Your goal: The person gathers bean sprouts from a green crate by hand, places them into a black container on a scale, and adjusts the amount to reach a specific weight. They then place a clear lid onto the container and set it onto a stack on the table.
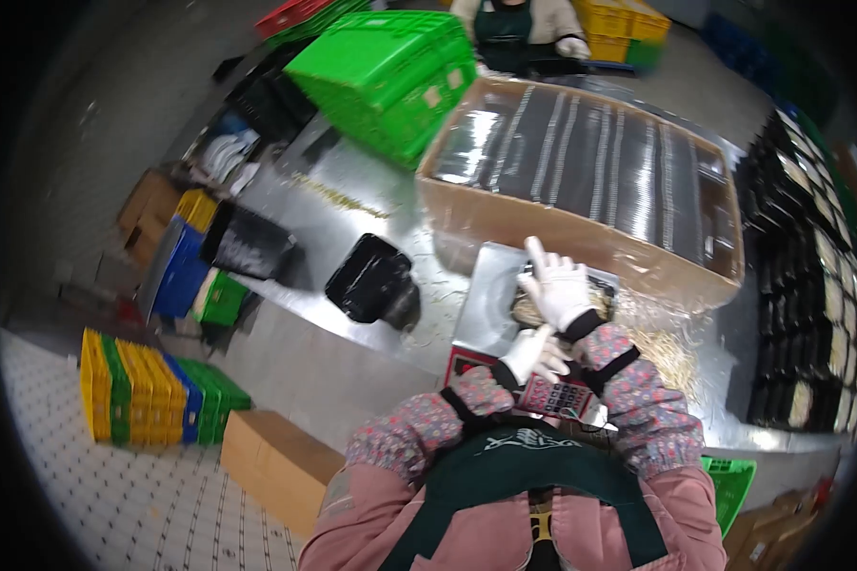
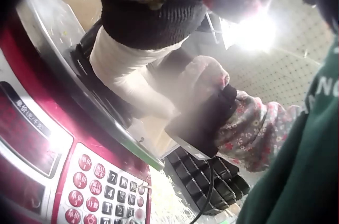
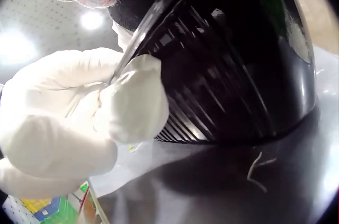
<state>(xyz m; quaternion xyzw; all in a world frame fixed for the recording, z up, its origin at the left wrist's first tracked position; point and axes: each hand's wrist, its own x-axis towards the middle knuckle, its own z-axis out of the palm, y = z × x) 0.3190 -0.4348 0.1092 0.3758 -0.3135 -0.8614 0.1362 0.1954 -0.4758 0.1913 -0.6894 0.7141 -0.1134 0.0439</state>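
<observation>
Here, your right hand (image 1: 559, 291) pinches the black tray (image 3: 222, 70) by its rim, likely steadying it on the scale (image 1: 486, 297); whether your left hand (image 1: 531, 355) grasps anything is unclear.

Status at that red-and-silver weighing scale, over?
White-gloved right fingers spread over black plastic tray on the scale. White-gloved left fingers at tray's near side, grip unclear. Possibly in the way: open brown cardboard box just beyond.

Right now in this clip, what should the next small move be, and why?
Probably lift the right hand clear of the black tray: the tray sits on the scale with that hand over it, so any contact could skew a weight reading.
</observation>
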